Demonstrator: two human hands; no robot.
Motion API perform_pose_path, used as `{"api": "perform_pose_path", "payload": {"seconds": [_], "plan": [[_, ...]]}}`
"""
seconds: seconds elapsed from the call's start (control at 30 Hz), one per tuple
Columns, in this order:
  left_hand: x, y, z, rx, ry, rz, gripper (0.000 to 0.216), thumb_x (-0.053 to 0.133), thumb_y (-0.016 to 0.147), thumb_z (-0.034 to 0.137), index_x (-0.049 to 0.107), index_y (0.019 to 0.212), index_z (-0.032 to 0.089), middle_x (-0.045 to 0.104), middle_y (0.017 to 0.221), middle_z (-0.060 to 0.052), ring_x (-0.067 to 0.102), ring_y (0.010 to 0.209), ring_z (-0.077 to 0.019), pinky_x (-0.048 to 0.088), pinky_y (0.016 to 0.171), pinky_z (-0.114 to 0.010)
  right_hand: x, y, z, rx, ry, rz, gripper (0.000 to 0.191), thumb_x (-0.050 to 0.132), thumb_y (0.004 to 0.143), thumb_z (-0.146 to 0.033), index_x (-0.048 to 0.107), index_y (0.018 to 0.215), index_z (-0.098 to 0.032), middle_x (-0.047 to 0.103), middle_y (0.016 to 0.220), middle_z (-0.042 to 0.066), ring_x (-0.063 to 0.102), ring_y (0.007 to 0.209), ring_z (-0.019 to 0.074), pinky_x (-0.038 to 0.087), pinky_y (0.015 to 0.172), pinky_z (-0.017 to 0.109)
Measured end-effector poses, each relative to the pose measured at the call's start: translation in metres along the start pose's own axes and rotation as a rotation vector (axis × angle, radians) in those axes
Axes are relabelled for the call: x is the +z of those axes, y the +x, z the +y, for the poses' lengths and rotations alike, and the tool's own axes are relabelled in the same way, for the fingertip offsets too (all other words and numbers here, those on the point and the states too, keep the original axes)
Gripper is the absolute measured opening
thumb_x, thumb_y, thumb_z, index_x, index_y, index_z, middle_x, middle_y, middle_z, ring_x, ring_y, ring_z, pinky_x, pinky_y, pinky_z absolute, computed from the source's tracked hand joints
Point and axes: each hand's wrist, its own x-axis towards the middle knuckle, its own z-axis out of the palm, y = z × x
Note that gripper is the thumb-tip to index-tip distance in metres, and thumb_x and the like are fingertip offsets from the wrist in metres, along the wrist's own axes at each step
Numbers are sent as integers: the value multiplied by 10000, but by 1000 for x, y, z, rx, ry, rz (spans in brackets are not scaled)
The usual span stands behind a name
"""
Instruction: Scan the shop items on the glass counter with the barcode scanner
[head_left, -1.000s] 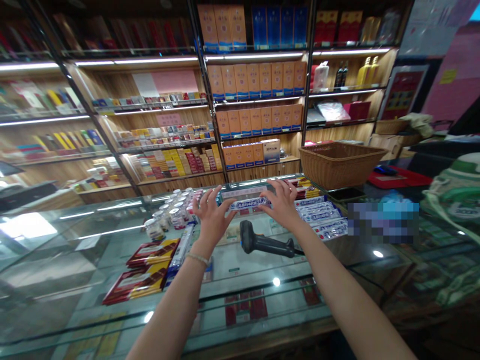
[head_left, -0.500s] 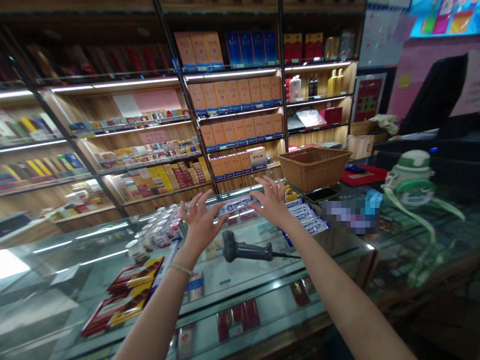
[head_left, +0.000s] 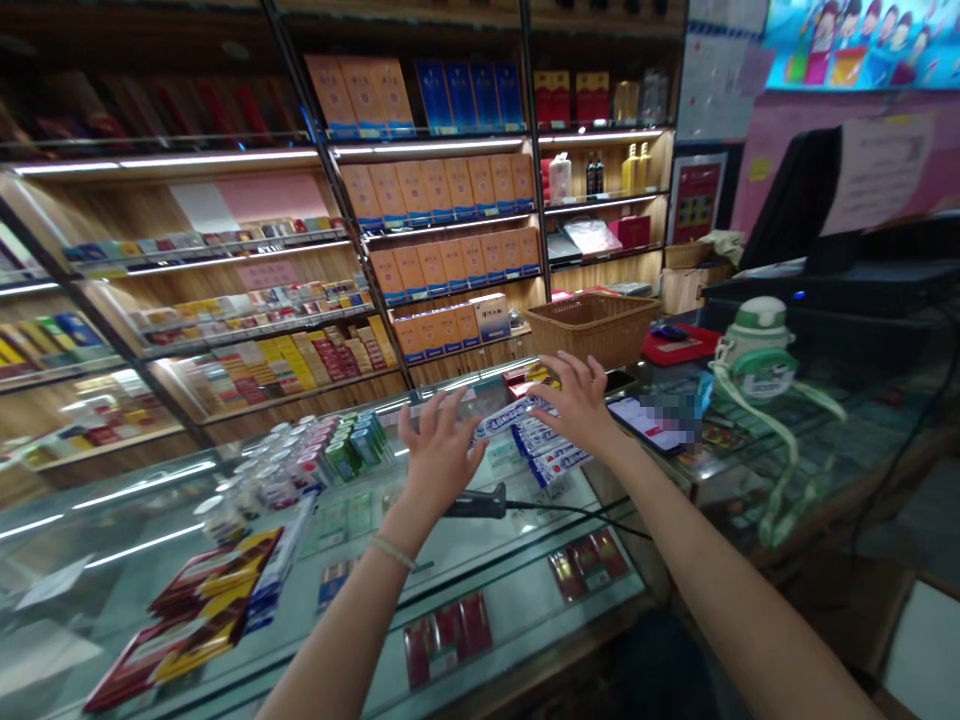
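A long blue-and-white wrapped snack packet [head_left: 507, 415] is stretched between my two hands above the glass counter. My left hand [head_left: 441, 455] pinches its left end between thumb and fingers, the other fingers raised. At the right end, my right hand [head_left: 581, 408] has its thumb and fingers closed on the packet. Similar packets [head_left: 551, 455] lie in a row just under my right hand. Behind my left wrist lies a dark barcode scanner [head_left: 481, 502]; its head is hidden by my hand, and its cable runs right.
Red-and-yellow packs [head_left: 187, 620] lie at the left of the glass counter [head_left: 352, 525], near rows of small jars [head_left: 255, 470] and green boxes [head_left: 356, 443]. To the right are a wicker basket [head_left: 592, 335], a phone [head_left: 652, 420] and a strapped green-and-white bottle [head_left: 759, 350]. Stocked shelves stand behind.
My view has turned right, so the surroundings shift left. Both hands, still holding the packet, have moved right over the counter, toward the row of similar packets.
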Motion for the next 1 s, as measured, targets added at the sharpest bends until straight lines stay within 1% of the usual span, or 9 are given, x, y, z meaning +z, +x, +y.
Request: {"api": "perform_pose_path", "payload": {"seconds": [0.13, 0.23, 0.4, 0.6, 0.7, 0.83, 1.0], "plan": [[13, 5, 34, 48, -39, -40, 215, 703, 883, 395, 761, 1053, 278, 509, 1571, -63, 392, 1455, -359, 3, 1249, -668, -10, -26, 31, 13, -60, -19, 228, 739, 882, -450, 745, 1089, -354, 485, 1530, 53, 295, 1468, 308, 64, 1219, 545], [24, 7, 58, 65, -74, -58, 215, 716, 876, 399, 763, 1046, 276, 502, 1578, -57, 385, 1463, -360, -1, 1252, -676, -15, -47, 50, 38, -107, -48, 235, 737, 882, -461, 749, 1093, -358, 491, 1527, 55, 298, 1464, 307, 90, 1210, 538], [37, 6, 85, 98, -123, -82, 198, 737, 858, 378, 768, 1024, 274, 513, 1569, -56, 396, 1458, -369, 34, 1250, -691, -18, -74, 68, 73, -143, -96, 247, 735, 884, -472, 745, 1103, -358, 501, 1517, 66, 309, 1455, 310, 114, 1194, 548], [45, -1, 97, 106, -130, -114, 186, 755, 844, 343, 768, 1016, 275, 507, 1576, -56, 394, 1462, -378, 55, 1237, -710, -17, -90, 74, 63, -147, -132, 252, 756, 869, -469, 742, 1097, -365, 509, 1508, 59, 318, 1444, 314, 122, 1187, 553], [48, -5, 100, 120, -129, -126, 179, 754, 842, 327, 766, 1013, 276, 509, 1574, -53, 400, 1461, -372, 36, 1247, -696, -17, -96, 75, 55, -147, -154, 246, 766, 860, -463, 743, 1082, -360, 516, 1498, 61, 318, 1436, 316, 131, 1184, 556], [51, -9, 103, 136, -126, -140, 220, 741, 843, 296, 760, 1061, 279, 495, 1585, -51, 371, 1487, -360, 0, 1260, -672, -15, -102, 76, 63, -139, -193, 235, 768, 857, -451, 744, 1068, -351, 516, 1494, 70, 318, 1429, 322, 126, 1185, 580], [53, -8, 102, 144, -141, -167, 244, 737, 834, 289, 772, 1075, 288, 498, 1582, -59, 372, 1488, -377, -30, 1249, -690, -12, -105, 76, 73, -121, -247, 236, 760, 855, -444, 747, 1063, -335, 494, 1514, 73, 313, 1433, 325, 111, 1196, 590]]}}
